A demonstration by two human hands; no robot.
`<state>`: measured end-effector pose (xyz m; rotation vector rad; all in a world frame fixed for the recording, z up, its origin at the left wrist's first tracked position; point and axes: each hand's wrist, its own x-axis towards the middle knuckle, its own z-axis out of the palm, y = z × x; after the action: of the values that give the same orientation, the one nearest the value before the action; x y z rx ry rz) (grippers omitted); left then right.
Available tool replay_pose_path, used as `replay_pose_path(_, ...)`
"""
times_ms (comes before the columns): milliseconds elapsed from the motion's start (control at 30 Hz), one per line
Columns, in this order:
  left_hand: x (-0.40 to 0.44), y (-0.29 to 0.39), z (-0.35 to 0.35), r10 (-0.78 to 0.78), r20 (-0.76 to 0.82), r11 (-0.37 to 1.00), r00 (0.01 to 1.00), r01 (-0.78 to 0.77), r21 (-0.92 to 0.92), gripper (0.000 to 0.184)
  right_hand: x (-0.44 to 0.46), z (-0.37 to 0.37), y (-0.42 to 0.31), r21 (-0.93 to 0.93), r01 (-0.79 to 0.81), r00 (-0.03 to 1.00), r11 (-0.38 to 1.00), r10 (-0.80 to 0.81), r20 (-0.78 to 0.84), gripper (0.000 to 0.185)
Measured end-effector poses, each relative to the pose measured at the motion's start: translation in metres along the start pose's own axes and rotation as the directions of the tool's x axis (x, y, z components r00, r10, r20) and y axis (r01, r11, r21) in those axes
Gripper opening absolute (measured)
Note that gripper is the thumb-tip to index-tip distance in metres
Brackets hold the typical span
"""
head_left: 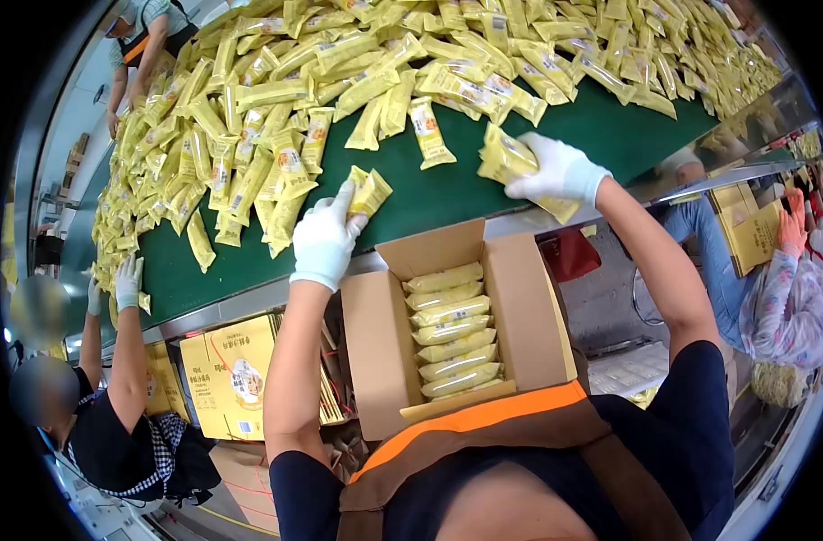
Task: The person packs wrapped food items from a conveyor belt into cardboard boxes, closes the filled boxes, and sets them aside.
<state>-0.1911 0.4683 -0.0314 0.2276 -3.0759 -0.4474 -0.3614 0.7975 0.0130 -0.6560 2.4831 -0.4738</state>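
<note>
Left hand (323, 240) and right hand (557, 169) each grip yellow packets (372, 191) over the belt (443, 200). The carton (375, 352) below holds more.

Yellow oblong plastic packets (506, 157), glossy, crinkled. Brown rectangular cardboard box (381, 347), matt. White cloth gloves (326, 239), matt. Green flat table (434, 209), smooth; silver metal edge (240, 300), shiny.

1. Yellow rectangular cardboard carton (217, 388): dark Chinese characters (202, 368) and a small barcode (245, 426) (wording too blurred to read surely).
2. Slim, yellow, plastic-wrapped bars (429, 135): tiny print, illegible.
</note>
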Motion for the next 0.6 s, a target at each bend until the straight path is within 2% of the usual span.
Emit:
replay_pose_path(33,0.0,0.008,-0.008,-0.018,0.044,1.0,0.999,0.018,0.013,0.059,0.011,-0.008,-0.012,0.073,0.077,0.996,0.994,-0.073,-0.049,0.094)
replay_pose_path(67,-0.002,0.008,-0.005,0.02,0.004,0.998,1.0,-0.02,0.06,0.065,0.02,-0.018,-0.028,0.138,0.13,0.982,0.982,-0.109,-0.155,0.095)
replay_pose_path(100,-0.004,0.012,-0.007,-0.018,0.01,0.995,1.0,0.017,0.094,0.07,0.04,-0.025,-0.036,0.21,0.212,0.959,0.954,-0.163,-0.23,0.099)
replay_pose_path(133,-0.004,0.012,-0.007,-0.013,0.001,0.997,1.0,0.013,0.071,0.074,0.058,-0.032,-0.042,0.319,0.273,0.947,0.907,-0.196,-0.254,0.102)
replay_pose_path(167,-0.006,0.011,-0.008,-0.015,-0.009,0.999,1.0,0.015,0.05,0.078,0.085,-0.039,-0.041,0.306,0.218,0.97,0.927,-0.17,-0.176,0.102)
replay_pose_path(200,-0.007,0.013,-0.015,-0.006,0.028,1.0,1.0,0.007,-0.022,0.086,0.111,-0.028,-0.027,0.259,0.311,0.938,0.914,-0.251,-0.24,0.101)
replay_pose_path(233,-0.01,0.012,-0.023,0.011,-0.053,0.998,0.999,-0.015,-0.069,0.082,0.133,-0.016,-0.016,0.205,0.404,0.893,0.891,-0.337,-0.298,0.1)
replay_pose_path(300,-0.002,-0.018,-0.027,0.061,-0.366,0.97,0.929,-0.142,-0.198,0.081,0.131,-0.02,-0.03,0.154,0.205,0.978,0.966,-0.197,-0.066,0.119)
replay_pose_path(333,0.004,-0.017,-0.051,-0.134,-0.303,0.915,0.944,0.0,-0.404,0.08,0.116,-0.022,-0.044,-0.006,0.157,0.984,0.988,-0.157,-0.085,0.114)
replay_pose_path(367,0.016,-0.019,-0.065,-0.318,-0.193,0.726,0.928,0.107,-0.679,0.082,0.112,-0.013,-0.048,-0.104,0.159,0.98,0.982,-0.17,-0.104,0.11)
replay_pose_path(433,0.049,-0.046,-0.068,-0.421,0.018,0.461,0.907,0.231,-0.857,0.084,0.105,-0.004,-0.053,-0.301,0.136,0.969,0.944,-0.19,-0.16,0.103)
replay_pose_path(500,0.08,-0.054,-0.045,-0.456,-0.019,0.542,0.89,0.261,-0.799,0.085,0.091,0.005,-0.064,-0.473,0.164,0.953,0.866,-0.263,-0.15,0.096)
replay_pose_path(533,0.093,-0.058,-0.03,-0.47,-0.038,0.58,0.882,0.277,-0.766,0.086,0.086,0.006,-0.068,-0.471,0.15,0.952,0.869,-0.256,-0.169,0.094)
replay_pose_path(600,0.106,-0.057,-0.013,-0.308,-0.004,0.689,0.951,0.22,-0.69,0.087,0.075,0.004,-0.066,-0.417,0.176,0.935,0.892,-0.284,-0.212,0.091)
